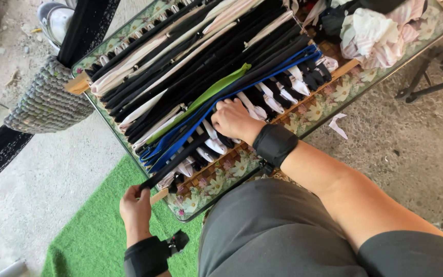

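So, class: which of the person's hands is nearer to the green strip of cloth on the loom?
Right. The right hand rests on the blue strips directly beside the green strip. The left hand is off the frame's near corner, pinching a black strip.

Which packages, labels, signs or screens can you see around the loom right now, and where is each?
No packages, signs or screens show in this view.
Nearest to a label: a small white scrap, torn and irregular, on the concrete floor right of the flowered table; too small to tell whether anything is on it.
The right hand rests on the woven strips; the left hand grips a black strip.
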